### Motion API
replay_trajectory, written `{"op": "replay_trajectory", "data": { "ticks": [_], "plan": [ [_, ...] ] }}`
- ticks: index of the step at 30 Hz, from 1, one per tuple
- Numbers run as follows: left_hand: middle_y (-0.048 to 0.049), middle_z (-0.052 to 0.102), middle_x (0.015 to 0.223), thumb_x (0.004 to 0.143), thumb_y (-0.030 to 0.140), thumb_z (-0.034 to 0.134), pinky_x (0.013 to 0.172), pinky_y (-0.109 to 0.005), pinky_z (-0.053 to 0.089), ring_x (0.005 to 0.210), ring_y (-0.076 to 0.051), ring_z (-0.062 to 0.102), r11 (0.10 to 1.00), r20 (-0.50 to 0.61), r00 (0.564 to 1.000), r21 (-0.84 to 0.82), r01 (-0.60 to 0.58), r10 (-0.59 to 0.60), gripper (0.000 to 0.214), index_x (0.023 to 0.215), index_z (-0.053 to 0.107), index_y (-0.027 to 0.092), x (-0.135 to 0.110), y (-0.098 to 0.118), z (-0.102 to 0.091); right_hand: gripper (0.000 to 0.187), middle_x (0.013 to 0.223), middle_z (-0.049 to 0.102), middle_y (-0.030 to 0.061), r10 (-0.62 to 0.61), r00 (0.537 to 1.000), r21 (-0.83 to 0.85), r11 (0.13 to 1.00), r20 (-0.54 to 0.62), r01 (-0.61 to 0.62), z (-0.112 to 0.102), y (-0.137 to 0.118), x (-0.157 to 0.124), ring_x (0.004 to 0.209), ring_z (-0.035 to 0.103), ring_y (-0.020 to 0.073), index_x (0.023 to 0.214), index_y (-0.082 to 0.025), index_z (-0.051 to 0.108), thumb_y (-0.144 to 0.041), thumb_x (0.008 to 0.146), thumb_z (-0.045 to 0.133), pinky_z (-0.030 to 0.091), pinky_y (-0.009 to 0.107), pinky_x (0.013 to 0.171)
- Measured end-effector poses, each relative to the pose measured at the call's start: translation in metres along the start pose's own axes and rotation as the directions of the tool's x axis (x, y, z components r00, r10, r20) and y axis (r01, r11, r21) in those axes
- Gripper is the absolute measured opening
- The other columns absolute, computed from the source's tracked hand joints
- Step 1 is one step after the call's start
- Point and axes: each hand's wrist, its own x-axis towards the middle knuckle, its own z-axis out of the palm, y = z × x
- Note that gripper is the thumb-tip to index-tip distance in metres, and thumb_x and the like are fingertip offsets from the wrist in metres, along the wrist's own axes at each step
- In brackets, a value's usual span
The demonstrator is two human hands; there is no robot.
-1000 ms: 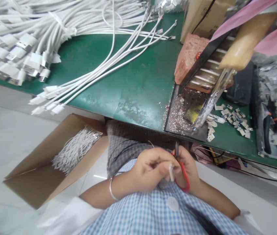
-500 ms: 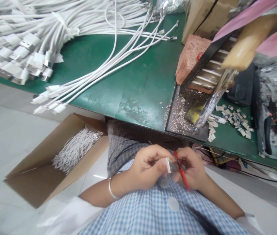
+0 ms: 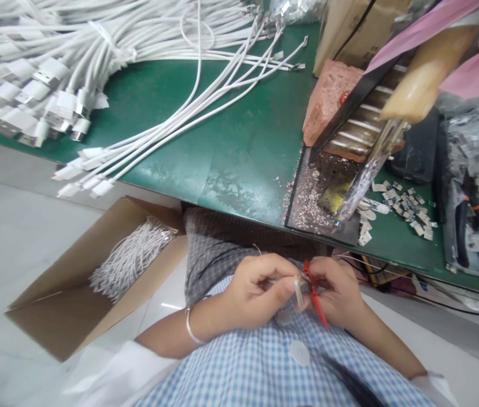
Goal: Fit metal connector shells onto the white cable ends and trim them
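Note:
Both my hands are together in front of my chest, below the edge of the green table (image 3: 239, 152). My left hand (image 3: 252, 291) pinches a small white cable connector (image 3: 297, 289) with a metal tip. My right hand (image 3: 336, 291) is closed round a red-handled cutter (image 3: 313, 294), whose jaws sit right at the connector. A thin cable runs from the connector back over my lap.
Bundles of white USB cables (image 3: 65, 68) cover the table's left and back. A cardboard box (image 3: 82, 282) of cut white cable ends stands on the floor at my left. A soldering stand (image 3: 349, 169), small metal parts (image 3: 404, 206) and black pliers (image 3: 477, 226) lie to the right.
The cutter has tilted from upright to slanted and closed in on the connector. My right hand has shifted slightly right and up; the left hand keeps its pinch.

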Motion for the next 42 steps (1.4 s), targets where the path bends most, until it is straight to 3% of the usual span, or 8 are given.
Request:
{"op": "replay_trajectory", "data": {
  "ticks": [5, 8, 13, 17, 22, 30, 37, 42],
  "plan": [
    [-0.003, 0.063, 0.063, 0.095, 0.033, 0.061, 0.049, -0.017, 0.044, 0.052, -0.009, 0.055, 0.987, -0.009, 0.998, -0.148, 0.061, -0.063, 0.022, 0.086, 0.061, 0.013, -0.004, -0.006, 0.001, 0.032, 0.055, 0.05, -0.0077, 0.024, 1.0, 0.048, 0.999, -0.018, -0.023, 0.005, -0.001, -0.001, 0.045, 0.043, 0.0082, 0.075, -0.023, 0.049, -0.042, 0.085, 0.073, 0.031, 0.021, 0.043],
    [0.0, 0.059, 0.061, 0.095, 0.031, 0.061, 0.049, -0.017, 0.044, 0.05, -0.008, 0.053, 0.968, 0.015, 0.998, -0.244, 0.057, -0.055, 0.019, 0.086, 0.06, 0.014, -0.005, -0.008, 0.001, 0.041, 0.055, 0.049, -0.0079, 0.129, 0.991, 0.196, 0.971, 0.042, -0.134, 0.009, -0.003, -0.005, 0.046, 0.041, 0.0083, 0.073, -0.022, 0.048, -0.051, 0.081, 0.076, 0.03, 0.021, 0.044],
    [-0.0006, 0.062, 0.059, 0.094, 0.027, 0.063, 0.05, -0.016, 0.045, 0.05, -0.008, 0.057, 0.97, 0.023, 0.996, -0.226, 0.085, -0.082, 0.015, 0.087, 0.062, 0.013, -0.003, -0.004, -0.002, 0.056, 0.052, 0.043, -0.0087, 0.309, 0.909, 0.546, 0.728, 0.279, -0.415, 0.019, -0.003, -0.016, 0.043, 0.033, 0.0078, 0.074, -0.023, 0.045, -0.073, 0.074, 0.067, 0.026, 0.021, 0.042],
    [-0.0037, 0.068, 0.06, 0.095, 0.032, 0.062, 0.056, -0.018, 0.051, 0.055, -0.011, 0.064, 0.953, -0.001, 0.99, -0.27, 0.135, -0.14, 0.022, 0.085, 0.062, 0.012, -0.001, -0.003, -0.002, 0.054, 0.053, 0.04, -0.0091, 0.322, 0.896, 0.675, 0.589, 0.306, -0.443, 0.028, -0.001, -0.018, 0.042, 0.029, 0.0062, 0.076, -0.023, 0.043, -0.071, 0.077, 0.068, 0.023, 0.019, 0.041],
    [-0.0023, 0.068, 0.06, 0.092, 0.034, 0.067, 0.056, -0.018, 0.052, 0.055, -0.01, 0.065, 0.942, -0.097, 0.978, -0.302, 0.148, -0.184, 0.025, 0.082, 0.064, 0.012, -0.002, -0.009, -0.001, 0.051, 0.058, 0.041, -0.0077, 0.355, 0.895, 0.729, 0.532, 0.27, -0.431, 0.039, -0.009, -0.016, 0.045, 0.027, 0.0061, 0.076, -0.023, 0.042, -0.069, 0.083, 0.063, 0.025, 0.02, 0.044],
    [-0.0022, 0.069, 0.059, 0.087, 0.041, 0.072, 0.05, -0.018, 0.05, 0.049, -0.011, 0.064, 0.927, -0.171, 0.937, -0.278, 0.251, -0.305, 0.031, 0.079, 0.065, 0.012, -0.011, -0.018, -0.003, 0.045, 0.05, 0.038, -0.0107, 0.388, 0.864, 0.752, 0.45, 0.321, -0.482, 0.05, -0.014, -0.032, 0.039, 0.025, 0.006, 0.083, -0.024, 0.041, -0.066, 0.092, 0.053, 0.022, 0.019, 0.039],
    [-0.0001, 0.067, 0.057, 0.087, 0.041, 0.073, 0.053, -0.016, 0.047, 0.05, -0.008, 0.06, 0.91, -0.253, 0.894, -0.293, 0.293, -0.37, 0.03, 0.081, 0.066, 0.012, -0.02, -0.025, -0.007, 0.048, 0.048, 0.037, -0.0112, 0.447, 0.812, 0.723, 0.409, 0.374, -0.558, 0.057, -0.007, -0.034, 0.038, 0.027, 0.0057, 0.082, -0.023, 0.041, -0.069, 0.09, 0.053, 0.025, 0.019, 0.04],
    [0.0012, 0.063, 0.05, 0.084, 0.047, 0.074, 0.049, -0.017, 0.045, 0.043, -0.008, 0.055, 0.89, -0.291, 0.864, -0.332, 0.312, -0.412, 0.035, 0.08, 0.065, 0.012, -0.026, -0.026, -0.009, 0.056, 0.049, 0.041, -0.0099, 0.507, 0.764, 0.694, 0.377, 0.399, -0.613, 0.062, 0.0, -0.032, 0.039, 0.029, 0.0051, 0.077, -0.022, 0.043, -0.074, 0.078, 0.065, 0.023, 0.019, 0.04]
  ]
}}
